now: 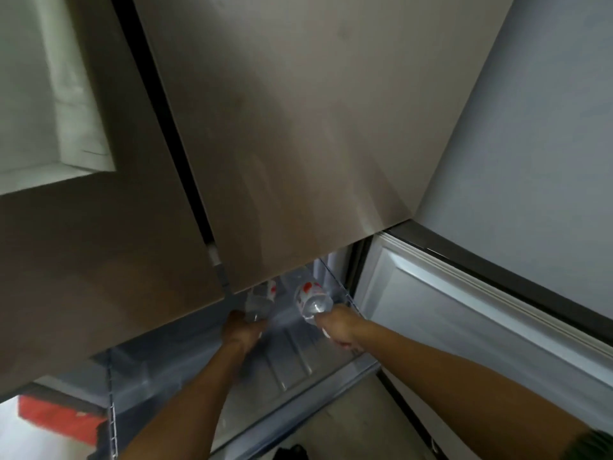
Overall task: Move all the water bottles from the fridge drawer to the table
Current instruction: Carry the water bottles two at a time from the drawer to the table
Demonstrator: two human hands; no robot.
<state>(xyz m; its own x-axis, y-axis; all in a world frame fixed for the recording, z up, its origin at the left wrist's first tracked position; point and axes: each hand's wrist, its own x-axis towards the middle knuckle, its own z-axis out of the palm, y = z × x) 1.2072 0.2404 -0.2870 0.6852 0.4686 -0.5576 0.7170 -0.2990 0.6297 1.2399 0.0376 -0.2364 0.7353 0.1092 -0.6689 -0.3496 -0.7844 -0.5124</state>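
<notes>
Both my arms reach into the pulled-out clear fridge drawer [292, 363] below the steel fridge doors. My left hand [239, 331] grips the neck end of a clear water bottle [260, 300] with a red and white label. My right hand [339, 325] grips a second water bottle [312, 298] of the same kind by its cap end. Both bottles point away from me toward the back of the drawer, and the door's lower edge hides their far ends. The picture is blurred.
The steel upper fridge door [298, 127] hangs low over the drawer and hides its back. An open lower door [464, 310] with a white inner panel stands at the right. A red object [56, 416] lies on the floor at the lower left.
</notes>
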